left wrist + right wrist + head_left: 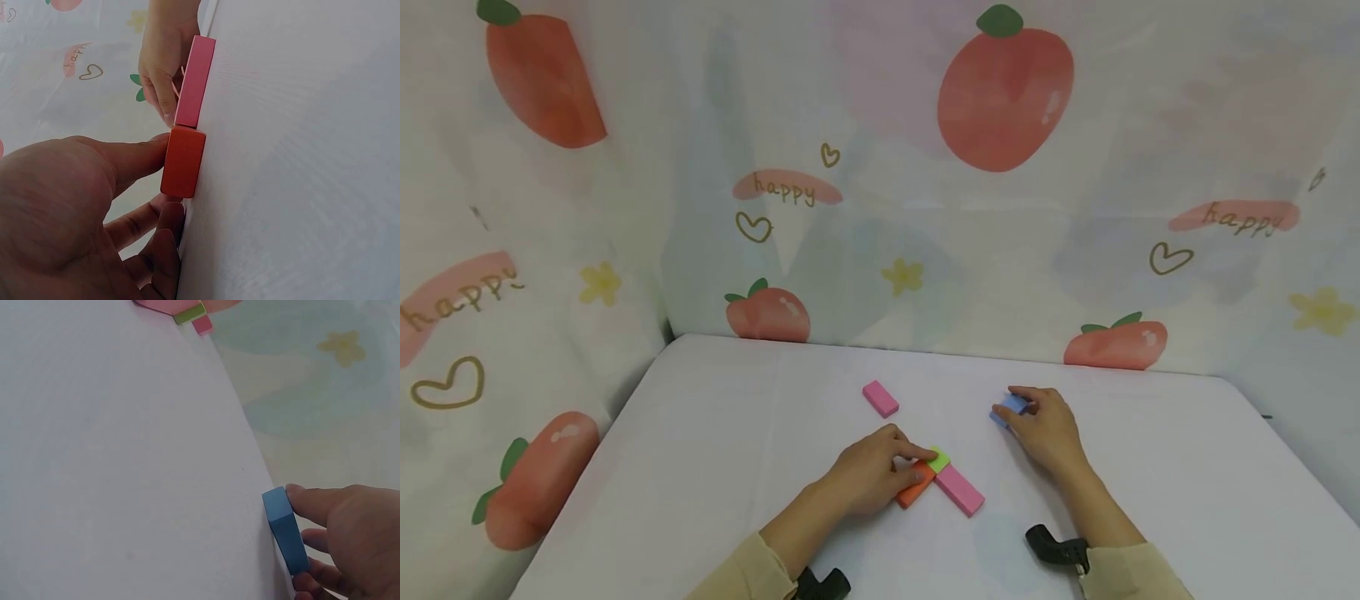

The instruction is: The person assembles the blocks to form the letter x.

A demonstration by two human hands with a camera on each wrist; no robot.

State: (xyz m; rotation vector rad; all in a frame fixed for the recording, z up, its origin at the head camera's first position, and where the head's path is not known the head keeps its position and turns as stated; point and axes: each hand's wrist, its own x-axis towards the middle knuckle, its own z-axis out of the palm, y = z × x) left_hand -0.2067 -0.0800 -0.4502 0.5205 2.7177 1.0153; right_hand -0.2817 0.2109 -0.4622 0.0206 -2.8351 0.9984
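Past beige sleeves [741, 571], steady orange block [913, 497] beside nearer pink block [961, 490] with left hand [872, 471] loosely pinching, also touching lime block [940, 462]; hold blue block [1015, 402] level, farther right, pinched in half-closed right hand [1051, 429].

L hand [868, 469], R hand [1047, 427] farther fwd w/ bent fingers [330, 577]

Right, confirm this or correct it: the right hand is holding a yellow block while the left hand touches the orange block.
One correction: the right hand is holding a blue block, not a yellow one, as the right wrist view shows. The left hand does touch the orange block.
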